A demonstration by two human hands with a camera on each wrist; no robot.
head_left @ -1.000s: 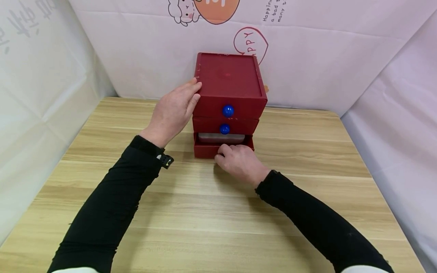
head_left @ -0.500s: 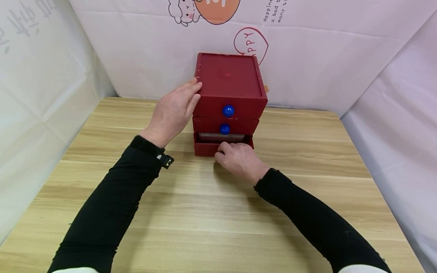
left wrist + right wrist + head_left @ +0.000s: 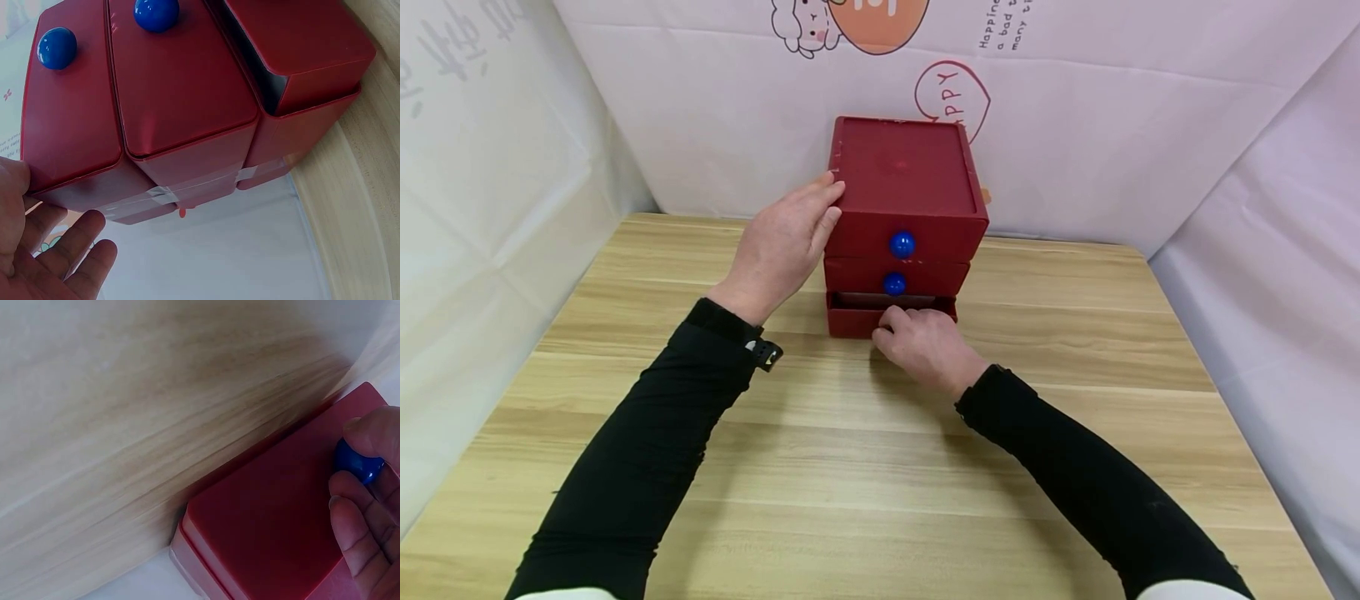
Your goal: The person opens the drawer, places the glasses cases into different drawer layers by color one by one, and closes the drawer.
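A red three-drawer cabinet [image 3: 902, 179] stands on the table by the back cloth. My left hand [image 3: 782, 246] rests against its upper left side, fingers fairly straight. In the left wrist view, several of those fingers [image 3: 81, 244] lie by the cabinet's side. The bottom drawer [image 3: 852, 323] is pulled partly out, and its inside is mostly in shadow. At its front, my right hand [image 3: 925, 346] pinches the blue knob [image 3: 356, 462] between thumb and fingers, as the right wrist view shows. The upper two drawers are closed, with a top blue knob [image 3: 902, 244] and a middle blue knob [image 3: 894, 283].
The wooden table [image 3: 850, 500] spreads in front of the cabinet. White printed cloth [image 3: 1075, 150] hangs behind it and on both sides. Clear tape [image 3: 165, 195] runs along the cabinet's side.
The bottom drawer has slid a little further into the cabinet, its opening now narrower. My right hand has moved slightly forward with the knob; the left hand has stayed in place.
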